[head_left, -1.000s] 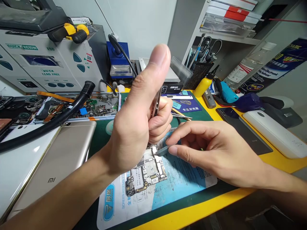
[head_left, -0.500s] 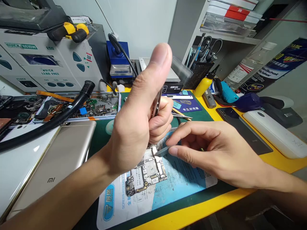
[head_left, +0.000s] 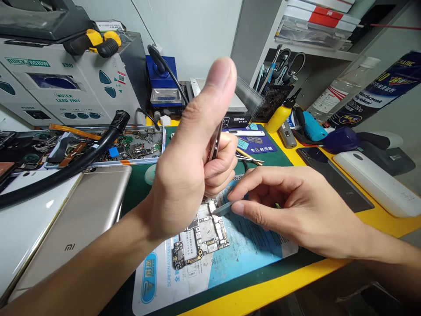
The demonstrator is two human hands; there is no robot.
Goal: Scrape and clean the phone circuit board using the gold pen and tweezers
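My left hand (head_left: 187, 162) is raised in front of me, fingers curled around dark metal tweezers (head_left: 215, 142) and thumb pointing up. Most of the tweezers is hidden by the hand. Beneath it lies a phone circuit board (head_left: 207, 235), its upper left part covered by my wrist. My right hand (head_left: 279, 206) pinches a thin grey flat blade (head_left: 222, 209) between thumb and fingertips. The blade's tip meets the board near its upper right edge. Under the board is a blue and white printed sheet (head_left: 243, 263).
A hot air station (head_left: 66, 87) with a black hose (head_left: 98, 153) stands left, near a tray of loose parts (head_left: 162, 142) and a gold phone (head_left: 75, 224). At the right are a dark phone (head_left: 338, 180), a white case (head_left: 378, 184) and a yellow bottle (head_left: 278, 117).
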